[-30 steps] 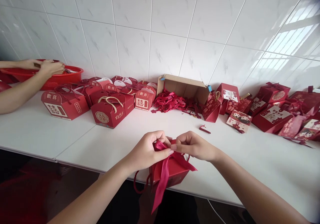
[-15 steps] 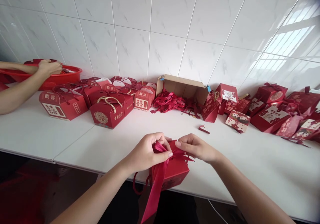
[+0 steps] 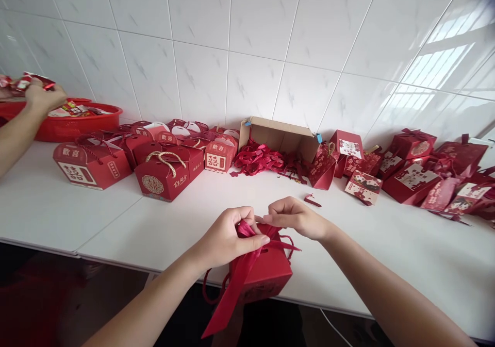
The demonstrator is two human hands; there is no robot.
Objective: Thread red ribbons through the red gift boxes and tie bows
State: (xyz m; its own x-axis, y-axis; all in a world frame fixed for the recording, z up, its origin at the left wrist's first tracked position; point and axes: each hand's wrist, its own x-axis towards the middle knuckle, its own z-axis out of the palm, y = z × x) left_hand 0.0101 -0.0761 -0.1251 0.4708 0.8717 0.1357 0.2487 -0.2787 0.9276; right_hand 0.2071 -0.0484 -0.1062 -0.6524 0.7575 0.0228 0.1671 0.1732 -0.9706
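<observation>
A red gift box (image 3: 266, 272) sits at the table's front edge, with a red cord handle hanging off its left side. My left hand (image 3: 232, 236) pinches a wide red satin ribbon (image 3: 235, 295) on top of the box; one long tail drops over the box's left front and past the table edge. My right hand (image 3: 297, 217) is closed at the back of the box top, thumb against forefinger, on another stretch of the ribbon. A pointed ribbon end sticks out to the right beneath it. The knot or loop between my fingers is partly hidden.
Red gift boxes (image 3: 170, 174) crowd the back left. An open cardboard box (image 3: 286, 130) spills red ribbons (image 3: 257, 159). More boxes (image 3: 415, 182) are heaped at right. A co-worker's hand (image 3: 44, 97) holds red packets above a red basin (image 3: 83, 125).
My right hand has risen slightly and moved left, pulling ribbon up at the back. The hanging tail's end has come up into view. The co-worker's hands have lifted packets out of the basin.
</observation>
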